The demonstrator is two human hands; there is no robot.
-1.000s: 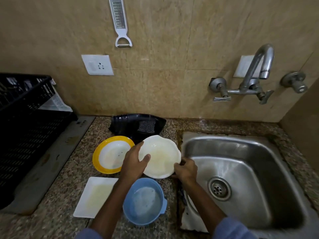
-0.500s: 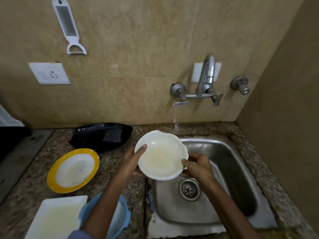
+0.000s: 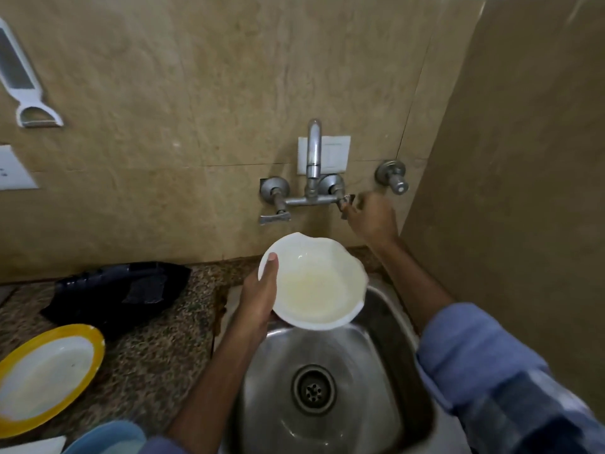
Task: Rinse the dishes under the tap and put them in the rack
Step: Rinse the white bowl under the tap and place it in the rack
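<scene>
**Bowl over sink, right hand at tap valve**

Left hand [image 3: 258,301] is gripping the white bowl [image 3: 316,283] at its 9 o'clock rim, thumb lying over the edge, other fingers hidden underneath. Bowl is hanging above the steel sink [image 3: 386,381], below the tap [image 3: 313,152] spout. Right hand [image 3: 371,217] is reaching to the tap's right handle [image 3: 345,203], fingers curled against it; blur, so cannot tell if pinching. Yellow-rimmed plate [image 3: 49,375] is sitting on the counter [image 3: 157,348] at 8 o'clock.
</scene>
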